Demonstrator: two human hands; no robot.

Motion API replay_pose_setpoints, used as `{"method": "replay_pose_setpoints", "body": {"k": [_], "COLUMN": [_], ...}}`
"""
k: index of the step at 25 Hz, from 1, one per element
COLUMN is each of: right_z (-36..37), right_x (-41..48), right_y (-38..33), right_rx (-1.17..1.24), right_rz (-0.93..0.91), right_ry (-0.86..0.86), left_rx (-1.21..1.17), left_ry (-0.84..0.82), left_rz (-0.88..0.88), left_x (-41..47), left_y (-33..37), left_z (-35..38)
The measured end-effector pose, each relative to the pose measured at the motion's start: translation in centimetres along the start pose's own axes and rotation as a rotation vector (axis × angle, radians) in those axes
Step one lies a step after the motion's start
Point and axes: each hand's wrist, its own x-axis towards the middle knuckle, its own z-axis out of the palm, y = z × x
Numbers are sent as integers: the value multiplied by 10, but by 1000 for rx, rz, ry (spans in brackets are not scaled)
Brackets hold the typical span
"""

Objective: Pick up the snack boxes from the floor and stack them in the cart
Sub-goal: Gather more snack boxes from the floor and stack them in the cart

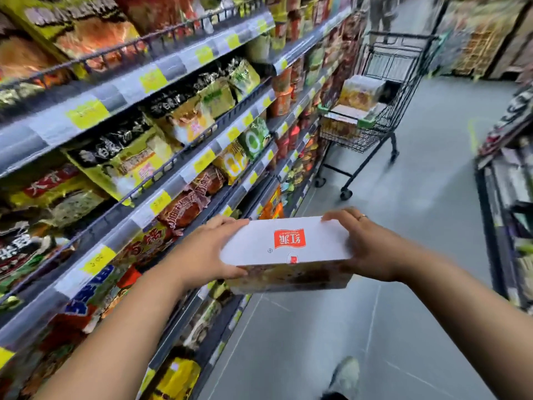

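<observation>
I carry a white snack box [288, 249] with a red logo on its lid and printed yellow-brown sides, held level at chest height. My left hand [206, 251] grips its left end, thumb under and fingers on top. My right hand [366, 246], a ring on one finger, grips the right end. Ahead up the aisle stands a black wire cart [383, 111] with several similar snack boxes [357, 93] stacked in its basket. The cart is well beyond my reach.
Shelves [161, 157] packed with noodle and snack bags line the whole left side. Another rack [507, 203] stands at the right edge. Grey floor [418, 215] runs between them to the cart. A person's legs [380, 13] show beyond the cart. My shoe [346, 373] is at the bottom.
</observation>
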Motion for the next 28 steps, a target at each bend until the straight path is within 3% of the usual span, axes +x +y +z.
{"method": "replay_pose_setpoints", "body": {"k": [14, 28], "right_z": [-159, -232], "right_x": [134, 355], "right_y": [211, 361], "right_rx": [-44, -30], "right_rz": [85, 223], "right_ry": [39, 150], "left_rx": [-18, 70], "left_ry": [-48, -191], "left_rz": [116, 236], "left_x": [322, 662], "left_y": [71, 27], "left_z": [9, -13]}}
